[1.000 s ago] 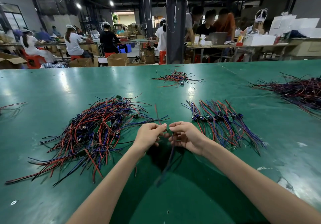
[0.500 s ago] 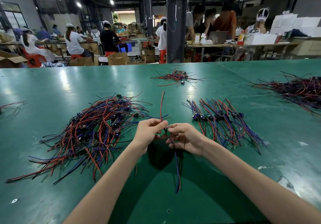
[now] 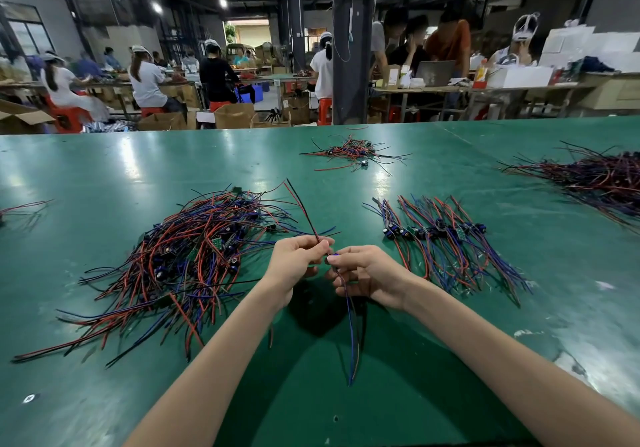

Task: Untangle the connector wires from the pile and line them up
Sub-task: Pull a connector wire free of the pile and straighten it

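Note:
A tangled pile of red, blue and black connector wires (image 3: 194, 256) lies on the green table (image 3: 104, 176) to my left. To the right lies a lined-up row of wires (image 3: 440, 238) with their connectors side by side. Between them, above the table, I hold one connector wire (image 3: 351, 335). My left hand (image 3: 298, 263) pinches its red and black leads, which stick up and away. My right hand (image 3: 367, 273) grips the connector part, and the blue and red leads hang down toward me.
A small wire bundle (image 3: 353, 152) lies further back at the centre. A large dark pile (image 3: 599, 179) sits at the far right and a few strands (image 3: 20, 207) at the left edge. Beyond the table's far edge, people work at other benches.
The wire's upper leads have swung from straight up to leaning left and away. The lower leads now hang straight down. Both hands stay together at the same spot.

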